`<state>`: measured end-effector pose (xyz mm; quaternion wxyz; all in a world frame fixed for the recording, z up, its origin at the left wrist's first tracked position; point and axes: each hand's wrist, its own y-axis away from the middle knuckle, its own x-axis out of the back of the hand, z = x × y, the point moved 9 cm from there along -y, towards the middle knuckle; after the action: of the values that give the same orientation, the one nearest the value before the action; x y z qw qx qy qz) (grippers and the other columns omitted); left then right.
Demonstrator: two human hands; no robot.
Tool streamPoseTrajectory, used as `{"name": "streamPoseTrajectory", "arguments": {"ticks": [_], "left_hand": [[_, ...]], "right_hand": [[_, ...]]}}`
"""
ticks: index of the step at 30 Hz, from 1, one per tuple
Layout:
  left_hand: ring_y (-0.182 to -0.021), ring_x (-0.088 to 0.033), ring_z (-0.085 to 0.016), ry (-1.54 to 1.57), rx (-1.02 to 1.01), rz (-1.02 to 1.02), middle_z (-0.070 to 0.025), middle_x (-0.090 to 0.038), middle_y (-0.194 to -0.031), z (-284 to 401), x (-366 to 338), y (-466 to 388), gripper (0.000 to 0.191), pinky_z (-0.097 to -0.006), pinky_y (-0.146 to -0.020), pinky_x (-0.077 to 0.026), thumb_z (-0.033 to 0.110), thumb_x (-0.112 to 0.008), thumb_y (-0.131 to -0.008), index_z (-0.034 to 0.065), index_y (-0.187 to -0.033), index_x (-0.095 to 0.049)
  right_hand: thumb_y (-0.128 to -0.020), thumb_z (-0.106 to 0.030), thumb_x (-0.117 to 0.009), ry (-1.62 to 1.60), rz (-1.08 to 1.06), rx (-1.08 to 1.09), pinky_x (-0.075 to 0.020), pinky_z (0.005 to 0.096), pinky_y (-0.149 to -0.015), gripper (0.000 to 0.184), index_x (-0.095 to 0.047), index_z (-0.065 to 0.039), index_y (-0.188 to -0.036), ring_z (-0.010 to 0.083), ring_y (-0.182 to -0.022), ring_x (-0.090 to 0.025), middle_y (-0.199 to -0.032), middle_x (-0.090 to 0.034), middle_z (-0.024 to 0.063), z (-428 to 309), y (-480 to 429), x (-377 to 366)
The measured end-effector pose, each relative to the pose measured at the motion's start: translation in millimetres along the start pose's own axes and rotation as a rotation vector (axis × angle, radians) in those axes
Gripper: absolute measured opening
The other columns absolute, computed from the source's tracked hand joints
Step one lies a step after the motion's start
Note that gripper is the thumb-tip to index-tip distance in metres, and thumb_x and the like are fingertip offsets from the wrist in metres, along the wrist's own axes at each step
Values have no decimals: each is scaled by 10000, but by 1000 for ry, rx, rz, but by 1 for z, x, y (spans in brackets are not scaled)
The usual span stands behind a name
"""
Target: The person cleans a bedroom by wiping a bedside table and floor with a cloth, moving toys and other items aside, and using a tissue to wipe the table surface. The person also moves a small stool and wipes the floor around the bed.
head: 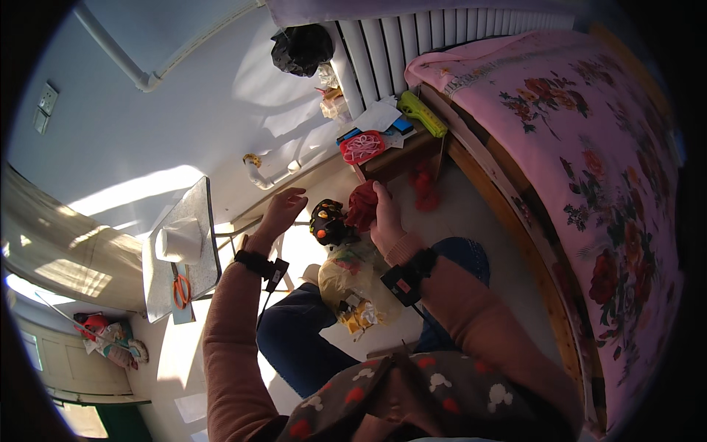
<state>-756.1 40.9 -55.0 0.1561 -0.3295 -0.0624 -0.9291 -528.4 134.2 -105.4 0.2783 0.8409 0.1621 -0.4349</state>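
My right hand point(386, 218) grips a bunched dark red cloth or bag point(362, 205), thumb on top. To its left my left hand point(283, 212) is raised with bent fingers and nothing in it. Between the two hands lies a black bundle with coloured dots point(327, 222). Below it, between my knees, a translucent yellowish plastic bag point(331, 276) holds yellow and white scraps. Whether the red piece touches the dotted bundle cannot be told.
At the left a small table point(207, 243) bears a white roll point(179, 241) and orange-handled scissors point(181, 290). Ahead, a low wooden stand point(395, 160) carries a red tray of pink bands point(362, 147) and a green tool point(422, 114). A bed with a pink floral cover point(530, 127) fills the right.
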Motion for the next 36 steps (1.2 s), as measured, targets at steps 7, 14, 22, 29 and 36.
{"name": "streamPoseTrajectory", "arguments": {"ticks": [7, 14, 22, 29, 36], "left_hand": [[-788, -686, -209, 499, 375, 37, -142, -687, -1035, -29, -85, -120, 538, -326, -673, -572, 410, -704, -921, -4, -1234, -561], [-559, -643, -180, 592, 471, 132, -102, -676, -816, -52, -120, -179, 435, -274, -456, -513, 406, -704, -924, 14, -1068, -582], [-512, -517, -135, 1105, 614, -2, -43, -585, -723, -27, -142, -144, 233, -253, -456, -435, 284, -619, -973, 53, -989, -597], [-660, -538, -102, 1259, 348, -303, -70, -613, -935, 97, -150, -43, 345, -202, -542, -465, 116, -462, -1029, 67, -1370, -483], [-645, -512, -114, 1307, 436, -343, -90, -611, -956, 119, -113, 18, 339, -220, -575, -459, 46, -399, -1024, 104, -1348, -483]], "right_hand": [[-982, -293, -625, -6, 41, -12, -576, 319, -683, 310, -557, -56, -1170, 177, -825, -669, -1003, -655, 63, -30, -7, 3], [-976, -263, -639, -78, 26, 29, -579, 318, -722, 336, -548, -41, -1211, 182, -902, -672, -1075, -648, 86, -55, -17, 14], [-974, -221, -644, 283, 85, 321, -495, 296, -924, 415, -509, -21, -1312, 155, -1051, -600, -1156, -618, 80, -92, -5, 9], [-974, -182, -635, 853, -31, 925, -443, 359, -1001, 471, -451, -2, -1369, 229, -1150, -533, -1266, -537, 142, -102, 21, -34], [-1022, -266, -586, 225, -227, 256, -521, 258, -767, 383, -523, -40, -1325, 107, -909, -598, -1106, -621, 34, -57, 8, -39]]}}
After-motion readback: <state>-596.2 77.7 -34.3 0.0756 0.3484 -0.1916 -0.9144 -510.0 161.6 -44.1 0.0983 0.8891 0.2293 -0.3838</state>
